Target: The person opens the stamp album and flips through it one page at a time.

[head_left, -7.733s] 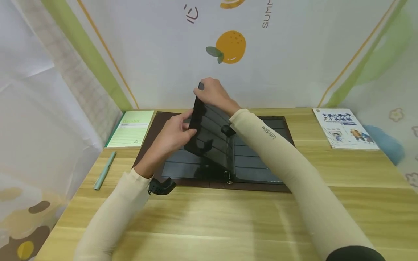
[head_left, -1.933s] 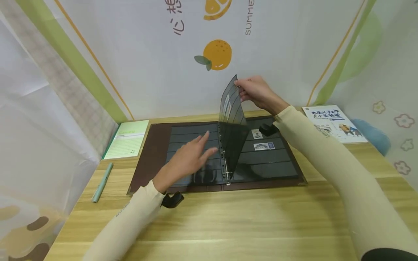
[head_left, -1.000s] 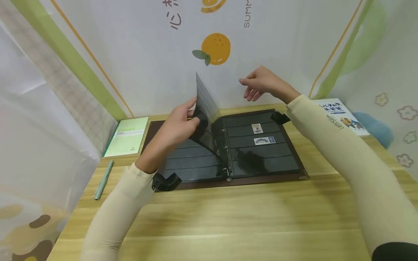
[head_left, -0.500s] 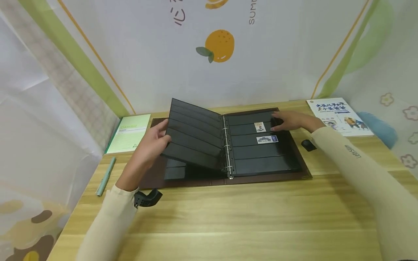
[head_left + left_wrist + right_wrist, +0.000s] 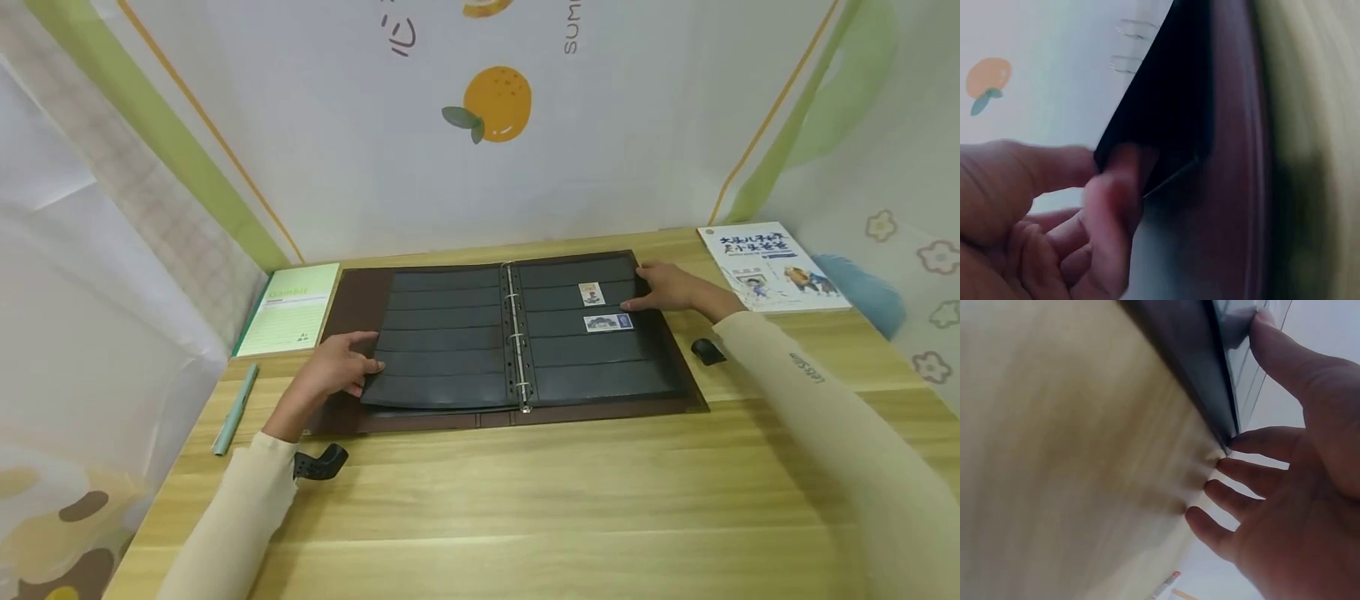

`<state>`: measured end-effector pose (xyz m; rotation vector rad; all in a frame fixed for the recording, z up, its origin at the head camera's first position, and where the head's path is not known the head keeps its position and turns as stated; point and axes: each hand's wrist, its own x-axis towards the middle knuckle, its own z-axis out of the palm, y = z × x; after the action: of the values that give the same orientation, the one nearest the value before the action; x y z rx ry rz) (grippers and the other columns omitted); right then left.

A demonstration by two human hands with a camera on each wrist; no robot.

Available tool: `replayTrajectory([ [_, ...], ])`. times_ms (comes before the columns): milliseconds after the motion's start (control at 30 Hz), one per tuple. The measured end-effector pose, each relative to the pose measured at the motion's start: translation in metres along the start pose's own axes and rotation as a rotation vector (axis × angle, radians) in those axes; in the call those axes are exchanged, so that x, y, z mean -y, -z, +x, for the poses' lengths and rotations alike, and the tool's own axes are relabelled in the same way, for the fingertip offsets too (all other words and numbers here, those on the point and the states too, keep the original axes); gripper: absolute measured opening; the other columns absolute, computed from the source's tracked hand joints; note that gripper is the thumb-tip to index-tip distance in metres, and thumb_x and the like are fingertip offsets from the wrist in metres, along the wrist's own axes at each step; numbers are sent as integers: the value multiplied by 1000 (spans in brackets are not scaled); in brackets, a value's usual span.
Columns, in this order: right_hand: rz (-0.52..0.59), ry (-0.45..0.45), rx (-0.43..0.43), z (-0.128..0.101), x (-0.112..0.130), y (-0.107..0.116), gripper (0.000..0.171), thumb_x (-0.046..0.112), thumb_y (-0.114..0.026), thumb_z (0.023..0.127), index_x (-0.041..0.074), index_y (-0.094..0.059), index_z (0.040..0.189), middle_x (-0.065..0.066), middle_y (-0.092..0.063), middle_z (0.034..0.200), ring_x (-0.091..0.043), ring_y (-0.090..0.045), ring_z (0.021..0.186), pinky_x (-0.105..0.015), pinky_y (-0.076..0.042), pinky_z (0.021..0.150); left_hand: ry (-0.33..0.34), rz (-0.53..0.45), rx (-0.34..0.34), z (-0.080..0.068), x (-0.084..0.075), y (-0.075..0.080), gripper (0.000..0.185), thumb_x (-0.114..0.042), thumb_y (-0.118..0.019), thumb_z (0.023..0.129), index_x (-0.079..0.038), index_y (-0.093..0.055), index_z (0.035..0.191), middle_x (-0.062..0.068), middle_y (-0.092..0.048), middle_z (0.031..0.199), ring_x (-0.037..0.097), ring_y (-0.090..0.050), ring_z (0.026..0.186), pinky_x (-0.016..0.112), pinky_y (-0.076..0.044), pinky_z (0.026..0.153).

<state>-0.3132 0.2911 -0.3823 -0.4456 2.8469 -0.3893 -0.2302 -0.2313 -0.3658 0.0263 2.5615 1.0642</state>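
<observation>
A stamp album (image 5: 356, 304) with a dark brown cover lies open on the table, black strip-pocket pages on both sides of its metal ring binding (image 5: 514, 333). On the right page (image 5: 600, 379) are two stamps, a small upright one (image 5: 591, 294) and a wider one (image 5: 608, 322). My left hand (image 5: 333, 367) pinches the outer edge of the left page (image 5: 442, 340); the left wrist view has this black page (image 5: 1154, 94) between thumb and finger. My right hand (image 5: 670, 287) rests at the album's right edge, thumb on the page, other fingertips (image 5: 1213, 487) touching the table.
A green notebook (image 5: 288, 308) lies at the back left, with a pale green pen (image 5: 236, 410) in front of it. At the back right is a white picture book (image 5: 774, 268). A printed curtain (image 5: 615, 125) hangs behind the wooden table (image 5: 517, 500).
The page, first held up by my right hand, has passed to my left hand and turned over leftward, now nearly flat. My right hand has let go and come down onto the right edge.
</observation>
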Motion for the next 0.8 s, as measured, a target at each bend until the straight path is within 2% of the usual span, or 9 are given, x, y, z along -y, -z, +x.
replayTrajectory([
  [67,24,-6,-13,0,0,-1,91,36,-72,93,-28,-31,142,-49,-28,149,-62,-29,140,-66,-30,115,-45,174,-51,-3,0,-5,67,-18,-68,96,1,-40,153,11,-69,71,20,-64,58,31,-55,57],
  [133,47,-2,-30,0,0,-3,88,34,-73,93,-28,-33,141,-48,-29,149,-62,-30,139,-66,-31,114,-88,373,-153,-8,-3,-14,66,-22,-73,94,4,-46,148,22,-71,78,29,-66,62,37,-54,55],
  [233,75,6,-58,-1,1,-6,83,30,-74,93,-27,-36,140,-47,-32,148,-61,-32,139,-65,-31,114,-190,659,-341,-12,-10,-34,66,-28,-76,91,6,-52,143,32,-67,105,43,-65,85,46,-54,60],
  [300,87,18,-78,-2,2,-9,80,25,-74,92,-27,-37,139,-47,-35,146,-61,-34,137,-65,-32,113,-265,737,-387,-12,-15,-50,67,-33,-75,93,5,-53,143,35,-61,121,49,-61,105,52,-57,72],
  [367,99,20,-94,-4,4,-9,78,22,-74,93,-27,-36,140,-48,-34,146,-61,-33,138,-65,-31,114,-334,747,-342,-9,-22,-63,71,-40,-70,95,3,-48,148,34,-49,142,53,-49,129,60,-53,91],
  [467,123,5,-105,-7,10,-10,75,16,-71,94,-28,-33,141,-49,-30,148,-62,-30,139,-66,-28,116,-334,683,-153,-5,-34,-80,80,-53,-58,99,-5,-33,158,30,-25,162,54,-20,151,73,-31,110],
  [533,138,-25,-105,-8,14,-11,75,16,-69,94,-28,-30,142,-50,-26,149,-62,-27,140,-65,-26,117,-292,649,-46,-4,-41,-89,85,-60,-53,99,-13,-22,163,28,-11,167,53,-4,153,79,-17,112],
  [600,149,-59,-104,-8,17,-12,76,16,-68,95,-28,-29,143,-49,-26,150,-61,-27,141,-65,-26,118,-249,649,18,-4,-47,-95,89,-65,-51,97,-19,-15,164,27,-3,168,53,2,153,82,-10,111],
  [800,235,-138,-96,-10,20,-13,76,17,-67,96,-28,-27,144,-47,-32,148,-57,-33,140,-63,-29,117,-196,667,65,-6,-51,-100,95,-68,-56,93,-20,-15,164,28,1,167,55,3,152,84,-8,109],
])
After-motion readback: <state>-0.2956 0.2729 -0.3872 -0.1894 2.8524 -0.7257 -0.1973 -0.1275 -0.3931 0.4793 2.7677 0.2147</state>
